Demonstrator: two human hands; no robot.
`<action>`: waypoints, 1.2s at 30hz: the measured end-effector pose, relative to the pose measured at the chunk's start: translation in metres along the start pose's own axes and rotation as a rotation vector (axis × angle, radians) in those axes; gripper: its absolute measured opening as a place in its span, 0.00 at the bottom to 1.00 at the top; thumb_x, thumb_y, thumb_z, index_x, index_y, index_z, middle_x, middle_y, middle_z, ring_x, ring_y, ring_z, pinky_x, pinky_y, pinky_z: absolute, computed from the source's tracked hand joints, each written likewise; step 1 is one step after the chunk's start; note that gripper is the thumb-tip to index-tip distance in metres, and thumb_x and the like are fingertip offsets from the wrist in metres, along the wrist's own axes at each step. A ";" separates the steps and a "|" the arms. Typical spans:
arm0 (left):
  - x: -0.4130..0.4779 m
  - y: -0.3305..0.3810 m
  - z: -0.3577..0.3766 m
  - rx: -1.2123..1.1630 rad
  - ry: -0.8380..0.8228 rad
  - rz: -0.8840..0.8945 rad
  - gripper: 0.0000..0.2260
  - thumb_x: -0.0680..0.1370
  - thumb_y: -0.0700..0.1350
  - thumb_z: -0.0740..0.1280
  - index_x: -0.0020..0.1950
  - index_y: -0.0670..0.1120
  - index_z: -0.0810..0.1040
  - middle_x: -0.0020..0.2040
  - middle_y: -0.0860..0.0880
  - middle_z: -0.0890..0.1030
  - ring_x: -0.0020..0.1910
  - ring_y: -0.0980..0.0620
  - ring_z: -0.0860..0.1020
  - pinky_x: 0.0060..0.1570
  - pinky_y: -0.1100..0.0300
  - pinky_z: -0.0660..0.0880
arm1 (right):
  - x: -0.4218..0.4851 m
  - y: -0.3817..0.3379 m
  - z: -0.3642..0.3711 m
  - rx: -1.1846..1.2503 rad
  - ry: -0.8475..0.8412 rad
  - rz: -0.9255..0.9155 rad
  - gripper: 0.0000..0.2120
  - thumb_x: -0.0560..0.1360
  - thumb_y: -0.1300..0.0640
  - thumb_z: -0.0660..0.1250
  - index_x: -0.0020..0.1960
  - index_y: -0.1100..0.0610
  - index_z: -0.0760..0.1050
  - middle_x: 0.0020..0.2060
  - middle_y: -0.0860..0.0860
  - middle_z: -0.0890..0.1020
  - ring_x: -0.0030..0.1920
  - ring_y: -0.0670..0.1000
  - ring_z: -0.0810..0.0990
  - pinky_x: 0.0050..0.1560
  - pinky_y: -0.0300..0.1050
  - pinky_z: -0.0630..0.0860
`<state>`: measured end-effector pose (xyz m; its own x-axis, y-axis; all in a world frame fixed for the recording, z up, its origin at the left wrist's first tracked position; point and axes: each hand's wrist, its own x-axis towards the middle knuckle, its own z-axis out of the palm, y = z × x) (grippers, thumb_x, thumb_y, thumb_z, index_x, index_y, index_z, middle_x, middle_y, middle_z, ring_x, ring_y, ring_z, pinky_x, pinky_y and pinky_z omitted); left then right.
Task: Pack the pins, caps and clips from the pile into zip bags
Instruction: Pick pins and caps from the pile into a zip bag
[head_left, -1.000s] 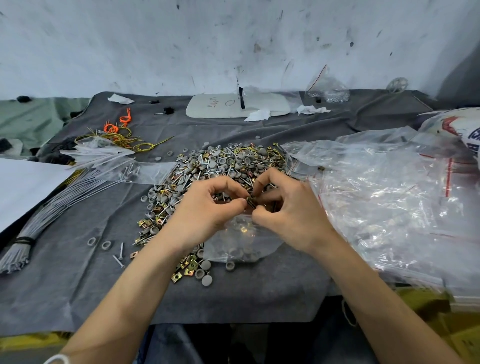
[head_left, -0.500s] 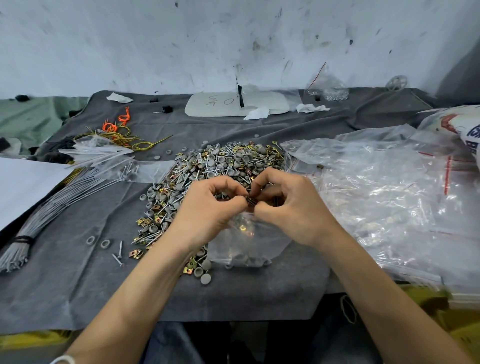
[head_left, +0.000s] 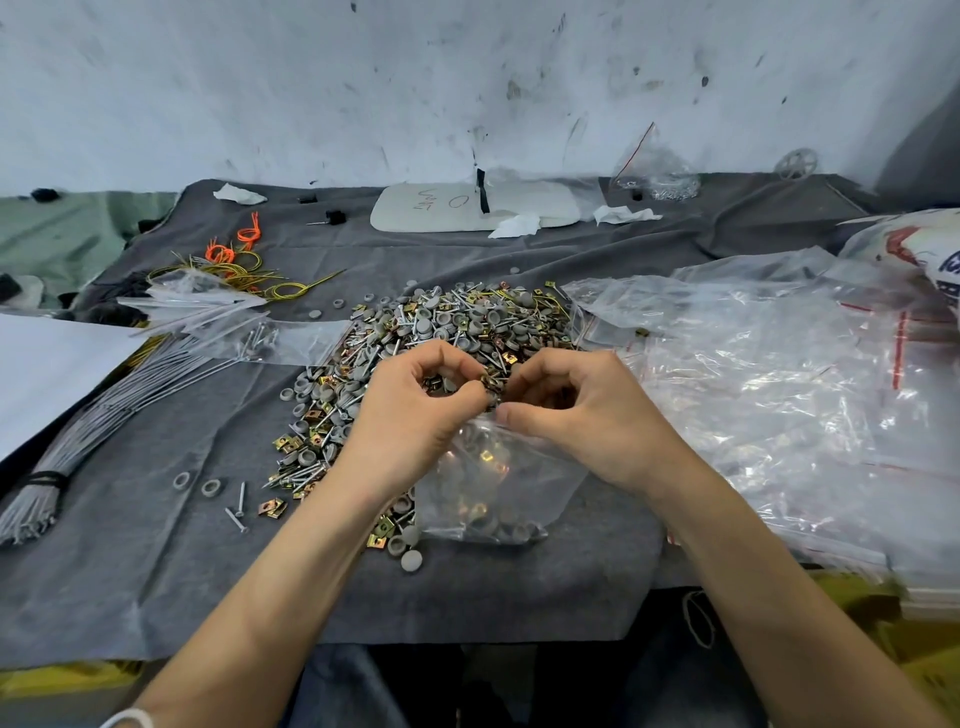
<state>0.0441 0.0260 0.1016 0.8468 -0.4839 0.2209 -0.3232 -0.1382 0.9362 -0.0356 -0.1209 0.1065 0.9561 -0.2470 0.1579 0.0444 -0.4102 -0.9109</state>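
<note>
A pile of grey caps, silver pins and brass clips (head_left: 447, 332) lies on the grey cloth (head_left: 156, 571) in the middle of the table. Just in front of it, a clear zip bag (head_left: 493, 488) holding caps and clips hangs from my hands down to the cloth. My left hand (head_left: 415, 415) and my right hand (head_left: 576, 415) meet at the bag's mouth. Both pinch its top edge, with small brass clips (head_left: 490, 385) between the fingertips. Several loose caps, pins and clips (head_left: 260, 504) lie scattered to the left of the bag.
A heap of empty clear zip bags (head_left: 769, 389) covers the right side. Bundled grey ties (head_left: 104, 415) and a bag of pins (head_left: 291, 343) lie at left, with yellow and orange ties (head_left: 234, 265) behind. A white pad (head_left: 467, 208) sits at the back by the wall.
Both hands stayed together at the bag's mouth, with only small finger movement. The bag has shifted slightly under them.
</note>
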 end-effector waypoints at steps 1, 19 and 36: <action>-0.001 0.000 0.000 -0.004 0.002 0.003 0.06 0.69 0.41 0.71 0.38 0.53 0.79 0.31 0.62 0.77 0.26 0.65 0.70 0.27 0.73 0.65 | 0.001 0.001 0.001 0.012 -0.001 0.004 0.07 0.67 0.57 0.78 0.42 0.52 0.80 0.34 0.48 0.83 0.35 0.44 0.80 0.36 0.38 0.77; -0.003 -0.006 -0.005 -0.051 -0.089 -0.051 0.15 0.74 0.32 0.70 0.37 0.52 0.82 0.34 0.57 0.82 0.32 0.59 0.76 0.33 0.68 0.72 | -0.001 -0.002 0.001 0.095 -0.040 -0.012 0.10 0.70 0.67 0.73 0.41 0.52 0.81 0.33 0.47 0.83 0.35 0.42 0.79 0.38 0.34 0.77; 0.000 -0.013 -0.009 -0.100 -0.209 -0.116 0.17 0.75 0.31 0.70 0.36 0.53 0.85 0.31 0.53 0.82 0.29 0.60 0.75 0.30 0.71 0.71 | 0.006 0.002 -0.006 -0.028 -0.162 -0.037 0.05 0.70 0.68 0.73 0.42 0.60 0.81 0.34 0.54 0.82 0.35 0.46 0.78 0.39 0.40 0.75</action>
<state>0.0518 0.0358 0.0921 0.7666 -0.6395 0.0589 -0.1771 -0.1223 0.9766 -0.0318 -0.1281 0.1081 0.9882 -0.0880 0.1254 0.0742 -0.4414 -0.8942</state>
